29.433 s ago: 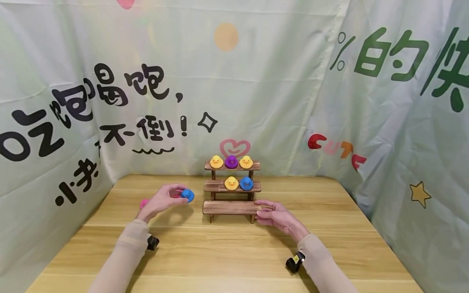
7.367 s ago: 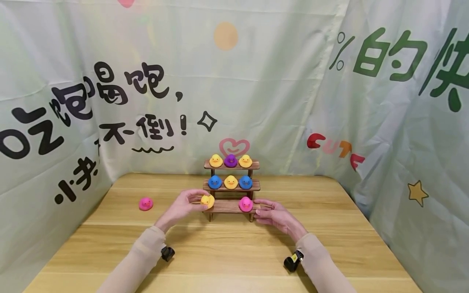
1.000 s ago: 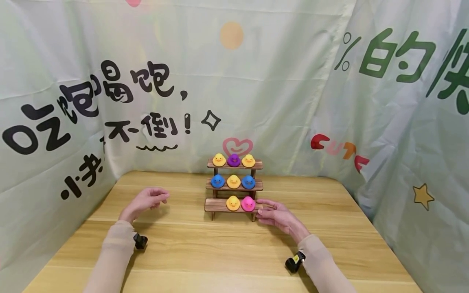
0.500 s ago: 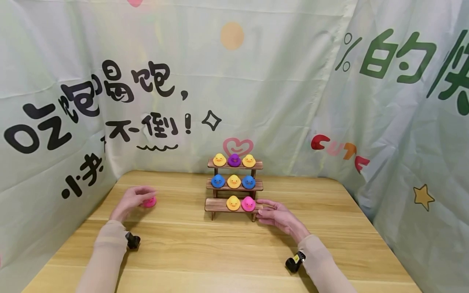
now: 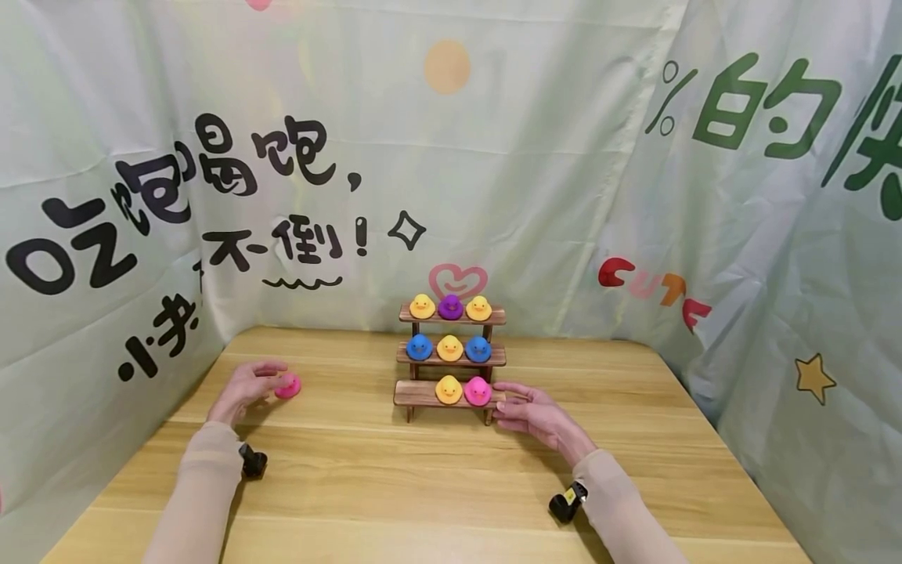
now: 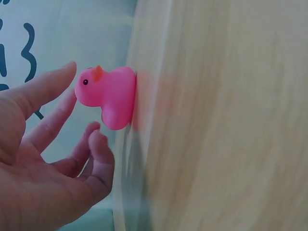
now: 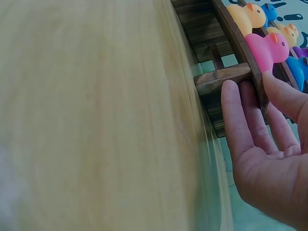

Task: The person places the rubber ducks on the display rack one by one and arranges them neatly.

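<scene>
In the head view a pink rubber duck (image 5: 288, 385) sits on the table at the left, under the fingers of my left hand (image 5: 248, 387). The left wrist view shows the thumb and index fingertip spread right at the head of this duck (image 6: 113, 96), the other fingers bent behind it. My right hand (image 5: 532, 417) holds the right end of a three-step wooden display stand (image 5: 416, 394). In the right wrist view its thumb is at the bottom step's edge, with the fingers (image 7: 236, 113) against the side. On that step sit a yellow duck (image 5: 448, 390) and a pink duck (image 5: 478, 391).
The middle step bears a blue duck (image 5: 419, 347), a yellow duck (image 5: 449, 348) and another blue duck (image 5: 478, 348). On top, a purple duck (image 5: 451, 307) sits between two yellow ones. A printed cloth (image 5: 366, 172) hangs behind the wooden table (image 5: 395, 486).
Since a second ago my left hand has moved left and down to the loose pink duck. Over the longer span, ducks have filled more of the stand. My right hand stays at its end.
</scene>
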A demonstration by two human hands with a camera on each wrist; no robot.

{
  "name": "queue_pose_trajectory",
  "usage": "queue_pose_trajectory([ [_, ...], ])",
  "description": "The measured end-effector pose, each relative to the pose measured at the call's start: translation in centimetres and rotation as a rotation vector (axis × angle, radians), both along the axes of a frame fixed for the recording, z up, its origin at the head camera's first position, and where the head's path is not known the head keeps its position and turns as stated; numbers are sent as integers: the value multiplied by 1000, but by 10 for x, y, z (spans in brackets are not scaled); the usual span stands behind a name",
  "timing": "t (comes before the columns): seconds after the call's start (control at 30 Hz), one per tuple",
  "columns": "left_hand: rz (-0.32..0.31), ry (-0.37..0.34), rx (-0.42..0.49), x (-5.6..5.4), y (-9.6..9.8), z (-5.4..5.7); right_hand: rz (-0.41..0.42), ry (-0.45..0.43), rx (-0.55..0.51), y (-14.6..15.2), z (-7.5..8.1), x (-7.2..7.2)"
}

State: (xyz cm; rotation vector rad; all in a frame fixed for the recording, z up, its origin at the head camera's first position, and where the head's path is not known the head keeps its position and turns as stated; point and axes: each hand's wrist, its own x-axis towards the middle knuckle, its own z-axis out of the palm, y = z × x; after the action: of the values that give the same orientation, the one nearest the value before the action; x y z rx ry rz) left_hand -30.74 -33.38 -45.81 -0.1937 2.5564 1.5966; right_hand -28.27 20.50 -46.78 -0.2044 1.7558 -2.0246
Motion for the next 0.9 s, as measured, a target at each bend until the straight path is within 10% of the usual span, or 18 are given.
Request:
queue_pose_trajectory([
  [0.9,-33,29,-24,-3,4,-7,-20,-5,6,-1,-1,0],
])
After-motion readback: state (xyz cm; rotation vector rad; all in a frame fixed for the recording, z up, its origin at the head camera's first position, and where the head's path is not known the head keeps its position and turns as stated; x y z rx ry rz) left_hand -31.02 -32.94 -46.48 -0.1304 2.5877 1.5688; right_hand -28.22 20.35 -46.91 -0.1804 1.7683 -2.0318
